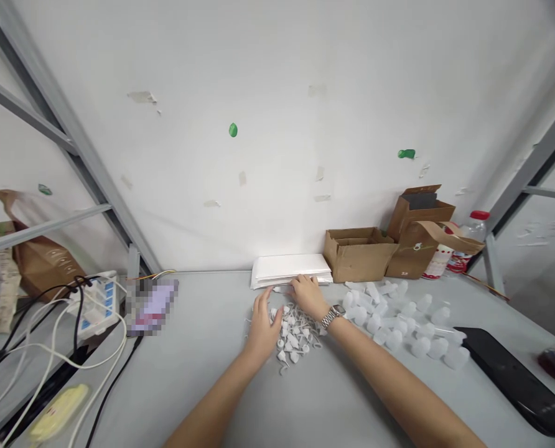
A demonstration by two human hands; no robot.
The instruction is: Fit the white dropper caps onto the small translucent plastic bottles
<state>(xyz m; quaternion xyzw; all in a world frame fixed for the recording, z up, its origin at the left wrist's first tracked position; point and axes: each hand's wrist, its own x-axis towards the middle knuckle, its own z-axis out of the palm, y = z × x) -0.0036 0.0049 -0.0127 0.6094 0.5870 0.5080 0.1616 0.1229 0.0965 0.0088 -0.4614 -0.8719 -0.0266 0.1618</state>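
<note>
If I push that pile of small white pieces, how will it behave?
The pile of small white pieces will probably spread rather than slide as one, since the pieces lie loose. Each is likely light, being so small. Some show curved, hook-like ends, so a few may catch on neighbours.

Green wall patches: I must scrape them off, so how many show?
3. One green patch is left of centre, a second patch at right above the brown boxes, a third patch far left beyond the metal frame. The frame may hide others.
</note>
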